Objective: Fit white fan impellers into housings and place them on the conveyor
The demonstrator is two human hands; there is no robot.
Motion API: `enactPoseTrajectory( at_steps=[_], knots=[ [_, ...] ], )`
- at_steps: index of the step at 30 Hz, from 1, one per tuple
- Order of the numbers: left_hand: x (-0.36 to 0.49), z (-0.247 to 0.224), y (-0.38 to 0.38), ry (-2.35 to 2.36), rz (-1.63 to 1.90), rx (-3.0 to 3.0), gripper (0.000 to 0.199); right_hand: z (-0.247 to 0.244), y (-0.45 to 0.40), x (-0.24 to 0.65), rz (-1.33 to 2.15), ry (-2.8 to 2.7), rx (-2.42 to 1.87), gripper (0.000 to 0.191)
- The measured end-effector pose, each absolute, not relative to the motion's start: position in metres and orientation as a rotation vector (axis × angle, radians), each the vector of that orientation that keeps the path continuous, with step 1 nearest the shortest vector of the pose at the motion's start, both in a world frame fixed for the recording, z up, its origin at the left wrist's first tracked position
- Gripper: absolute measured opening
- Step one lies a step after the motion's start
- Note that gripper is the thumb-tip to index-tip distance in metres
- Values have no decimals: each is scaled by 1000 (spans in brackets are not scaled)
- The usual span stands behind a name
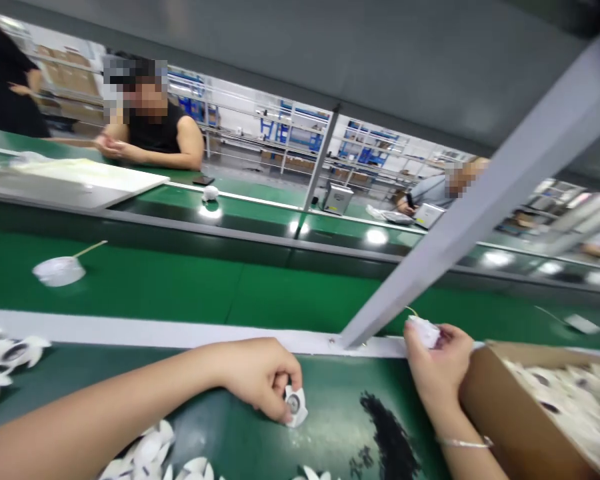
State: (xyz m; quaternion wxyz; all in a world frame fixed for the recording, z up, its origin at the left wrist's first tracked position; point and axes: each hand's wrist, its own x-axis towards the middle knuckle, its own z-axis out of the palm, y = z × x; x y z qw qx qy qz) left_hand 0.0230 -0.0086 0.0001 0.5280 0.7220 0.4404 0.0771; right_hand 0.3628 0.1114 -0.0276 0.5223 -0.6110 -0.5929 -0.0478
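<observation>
Left hand [257, 380] pinching metal-centred white part [295, 405] on green belt [340, 427], 6 o'clock; right hand [437, 367] holding wired white part [424, 331], 4 o'clock; cardboard box [525, 413] of like parts just beside; fingertip grip steadies both.

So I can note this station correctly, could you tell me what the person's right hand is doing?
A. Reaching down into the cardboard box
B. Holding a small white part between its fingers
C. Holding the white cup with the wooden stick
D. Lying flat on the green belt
B. The right hand grips a small white part in its fingertips, held above the edge of the cardboard box, not inside it.
</observation>
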Motion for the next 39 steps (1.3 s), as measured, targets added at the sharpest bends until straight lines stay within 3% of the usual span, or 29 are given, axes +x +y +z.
enactPoseTrajectory(
  at_steps=[2,5,10,14,19,25,34,39],
  knots=[
    [24,-1,-8,1042,197,1703,55,-19,88,359,-159,-1400,-1376,53],
    [23,2,-7,977,220,1675,63,4,50,341,-226,-1443,-1154,31],
    [20,12,-6,892,287,1788,48,30,-11,291,141,-1696,-864,10],
    [18,12,-1,859,384,1677,53,23,-28,271,443,-2185,-753,16],
    [12,5,9,829,484,1452,55,8,-23,267,756,-2335,-572,15],
    [15,0,10,772,376,1467,68,-1,-22,265,594,-2459,-556,17],
    [19,0,10,879,268,1536,64,-13,-20,264,637,-2416,-720,14],
    [22,26,-6,1068,392,1775,40,0,-7,276,824,-2552,-622,19]
  ],
)
